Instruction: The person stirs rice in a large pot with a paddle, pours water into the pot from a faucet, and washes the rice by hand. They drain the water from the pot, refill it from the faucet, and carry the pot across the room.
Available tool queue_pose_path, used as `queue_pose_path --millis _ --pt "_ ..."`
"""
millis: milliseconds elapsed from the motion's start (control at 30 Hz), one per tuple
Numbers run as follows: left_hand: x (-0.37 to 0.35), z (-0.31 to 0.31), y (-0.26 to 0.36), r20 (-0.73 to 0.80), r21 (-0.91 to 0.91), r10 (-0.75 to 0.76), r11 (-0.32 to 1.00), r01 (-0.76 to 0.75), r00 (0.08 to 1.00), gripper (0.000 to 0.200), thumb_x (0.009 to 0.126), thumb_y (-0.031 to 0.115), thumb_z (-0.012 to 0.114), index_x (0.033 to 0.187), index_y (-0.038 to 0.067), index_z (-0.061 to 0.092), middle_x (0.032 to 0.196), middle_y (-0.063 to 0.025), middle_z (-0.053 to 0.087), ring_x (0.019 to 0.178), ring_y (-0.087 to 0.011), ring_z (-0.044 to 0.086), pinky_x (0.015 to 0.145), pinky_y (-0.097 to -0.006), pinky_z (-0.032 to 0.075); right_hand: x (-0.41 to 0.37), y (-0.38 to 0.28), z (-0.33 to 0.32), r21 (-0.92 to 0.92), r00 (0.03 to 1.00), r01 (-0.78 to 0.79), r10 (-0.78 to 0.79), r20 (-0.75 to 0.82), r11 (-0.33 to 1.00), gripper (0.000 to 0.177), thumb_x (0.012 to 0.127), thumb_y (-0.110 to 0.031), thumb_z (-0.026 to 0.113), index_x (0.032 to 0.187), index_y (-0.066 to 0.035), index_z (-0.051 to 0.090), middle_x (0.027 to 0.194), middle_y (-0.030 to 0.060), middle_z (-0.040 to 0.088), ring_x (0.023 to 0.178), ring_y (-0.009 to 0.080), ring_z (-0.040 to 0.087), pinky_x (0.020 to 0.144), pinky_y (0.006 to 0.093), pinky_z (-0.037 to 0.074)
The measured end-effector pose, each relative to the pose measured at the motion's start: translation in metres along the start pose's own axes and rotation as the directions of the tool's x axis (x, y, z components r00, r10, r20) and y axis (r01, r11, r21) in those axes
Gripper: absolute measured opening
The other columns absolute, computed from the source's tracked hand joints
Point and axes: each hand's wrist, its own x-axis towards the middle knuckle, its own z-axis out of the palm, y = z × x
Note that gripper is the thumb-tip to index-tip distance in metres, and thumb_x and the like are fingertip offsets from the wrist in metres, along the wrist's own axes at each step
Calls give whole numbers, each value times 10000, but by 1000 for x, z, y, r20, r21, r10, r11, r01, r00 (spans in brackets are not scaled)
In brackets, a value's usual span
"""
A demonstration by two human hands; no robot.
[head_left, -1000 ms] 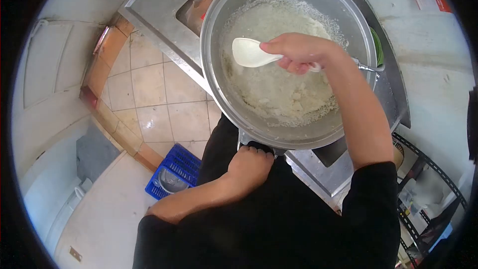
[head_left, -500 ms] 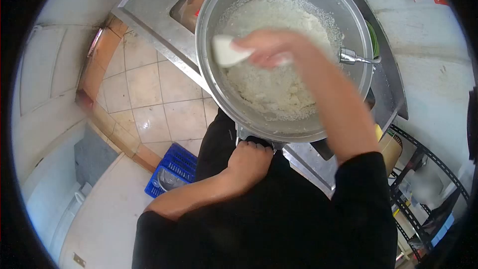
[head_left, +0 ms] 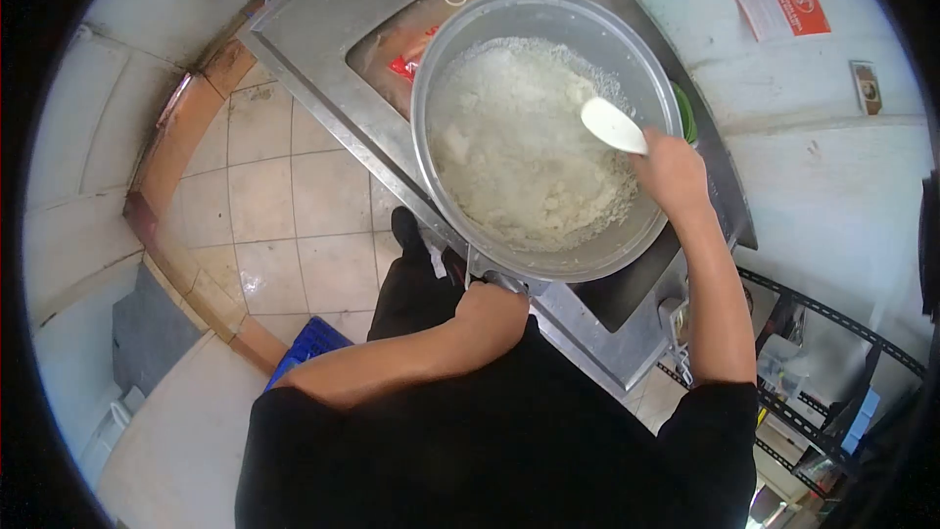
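Note:
A large metal pot [head_left: 423, 152] holds a wide bed of white rice [head_left: 529, 152], steaming and loose at the edges. My right hand [head_left: 674, 171] grips the handle end of a white rice paddle [head_left: 614, 125] at the pot's right side. The paddle's blade points left over the rice, apart from the pot wall. At the pot's near side, my left hand [head_left: 494, 313] is closed around the pot's handle [head_left: 504, 282], with its fingers partly hidden.
The pot stands on a stainless steel sink counter [head_left: 323, 49]. Beside it, a sink basin holds a clear plastic bag with red print [head_left: 403, 67]. A green item [head_left: 684, 113] shows behind the pot. A blue basket [head_left: 315, 341] sits on the tiled floor; a black metal shelf [head_left: 832, 318] stands at right.
My right hand has carried the rice paddle from the pot's left side to its right side. The view has shifted, showing more of the counter and wall. My left hand keeps its hold.

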Motion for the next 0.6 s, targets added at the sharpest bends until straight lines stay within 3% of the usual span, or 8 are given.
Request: queue_pose_path --millis 67,167,267,300,433,500,533,600 --pt "0 6 -1 -18 25 7 1000 -6 1000 168 844 146 531 873 62 673 740 -136 690 673 -312 690 632 -441 536 0 29 16 -77 1000 -21 20 -9 997 240 832 -227 638 1002 -58 636 989 213 659 900 366 656 814 461 518" --pt "0 3 1 -2 47 -17 999 17 1000 177 844 145 533 889 62 683 768 -144 696 703 -315 695 642 -445 536 16 55 53 -77 999 51 -52 -13 996 322 857 -163 582 1174 -123 546 1273 162 519 975 392 638 808 481 522" --pt "-6 4 8 23 79 -67 995 65 998 187 848 153 532 910 67 686 836 -149 705 791 -316 699 696 -447 533 21 46 48 -56 997 79 -80 -22 995 342 875 -128 531 1217 -139 515 1239 153 552 968 384 646 806 475 525" --pt "-5 7 9 11 97 -70 993 68 997 192 850 156 529 925 76 687 875 -144 706 830 -315 693 737 -446 523 31 54 55 -140 996 79 -82 -20 987 343 869 -144 556 1210 -110 532 1174 145 595 942 368 658 778 476 533" --pt "-10 10 16 -41 137 -119 983 124 992 204 857 162 527 972 104 685 956 -131 703 911 -317 672 836 -438 481 43 83 60 -206 969 144 -180 -170 968 379 840 -213 615 1190 -81 553 1109 142 631 899 355 670 750 478 539" --pt "-13 12 20 -88 161 -130 976 143 988 203 852 162 532 975 107 684 942 -130 702 903 -317 669 835 -435 473 41 94 52 29 884 59 -39 -465 998 407 820 -294 657 1152 -69 582 1021 150 668 866 347 678 729 473 541" --pt "-14 14 20 -117 175 -128 973 147 985 203 847 162 537 978 111 683 928 -130 702 894 -317 665 835 -432 465 40 95 48 35 875 81 -54 -482 996 407 820 -294 657 1152 -69 582 1021 150 668 866 347 678 729 473 541" --pt "-15 17 21 -164 204 -128 966 160 978 196 835 164 547 969 109 679 908 -132 699 896 -318 657 837 -430 454 30 97 40 -10 955 37 -38 -293 999 415 829 -360 657 1128 -78 599 943 162 691 849 346 682 734 464 539"
